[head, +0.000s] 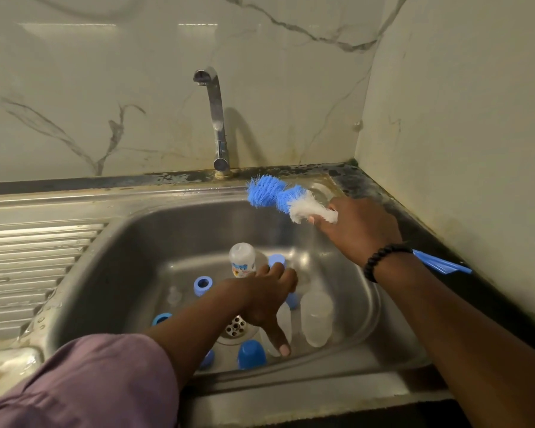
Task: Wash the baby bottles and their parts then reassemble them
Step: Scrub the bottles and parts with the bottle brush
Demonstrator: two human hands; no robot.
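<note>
— What does the right hand (357,228) hold?
— It grips a bottle brush (286,199) by its white bristles, blue head toward the tap (216,118).
— And the left hand (267,296)?
— Fingers spread loose, holding nothing, low in the steel sink (130,242).
— The bottles?
— A printed bottle (242,259) and clear bottle (317,318) lie in the basin with blue rings (203,285) and a blue cap (251,355) near the drain (236,329).

Bottles (316,316), blue caps (251,354) and rings (202,285) crowd my sink (130,242) floor around the drain (236,327), while its far-left basin and the draining board (28,273) lie open.
</note>
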